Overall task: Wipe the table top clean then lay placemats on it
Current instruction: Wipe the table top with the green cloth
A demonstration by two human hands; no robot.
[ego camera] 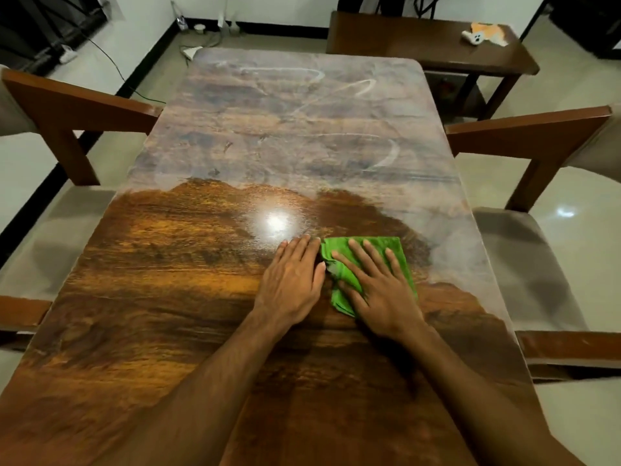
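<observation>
Right hand (379, 290) flat on the green cloth (336, 245), right of the worktop's (168, 280) middle.
Its fingers are straight, spread and pressing; the left hand (292, 284) lies flat alongside. The folded cloth looks nearly square, its far edge crosswise.

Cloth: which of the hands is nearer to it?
Right. The right hand lies flat on the cloth, fingers spread; the left hand rests flat on the table right beside the cloth's left edge.
</observation>
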